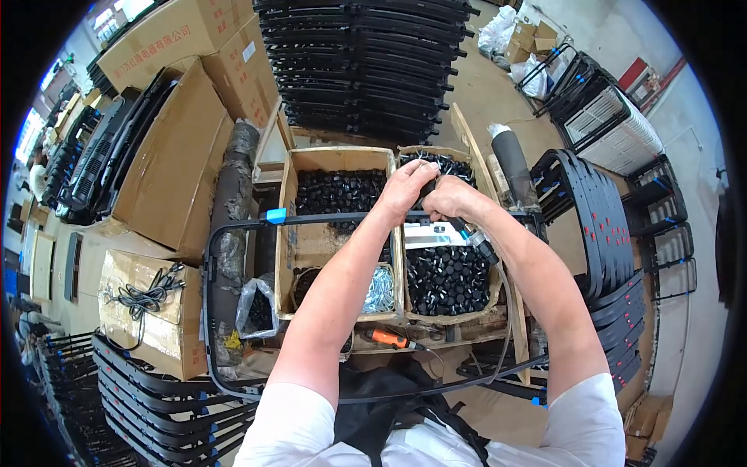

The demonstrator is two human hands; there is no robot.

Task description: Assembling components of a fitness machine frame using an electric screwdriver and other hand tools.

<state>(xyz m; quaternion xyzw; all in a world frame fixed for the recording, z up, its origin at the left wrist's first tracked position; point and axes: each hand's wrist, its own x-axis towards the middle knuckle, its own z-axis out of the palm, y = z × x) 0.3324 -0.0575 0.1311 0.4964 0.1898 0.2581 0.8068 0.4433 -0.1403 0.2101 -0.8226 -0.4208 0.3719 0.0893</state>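
A black tubular frame (327,219) with rounded corners lies across the boxes in front of me. My left hand (408,189) is closed at its far bar, fingers bent round a small dark piece I cannot make out. Right beside it, my right hand (457,199) is wrapped round a black hand-held power driver (484,247), from which a thin hose runs down toward me. The driver's tip is hidden by my fingers. A blue clip (276,215) sits on the far bar, left of my hands. Black knobs with metal studs (447,280) fill the box below my right hand.
A divided box (285,253) holds more black knobs and silver screws (379,289). Nearer me lies an orange-handled driver (389,338). Black frames (358,70) are stacked beyond the boxes; others stand at right (603,226). Cartons (148,311) and a bag of dark parts (258,311) are left.
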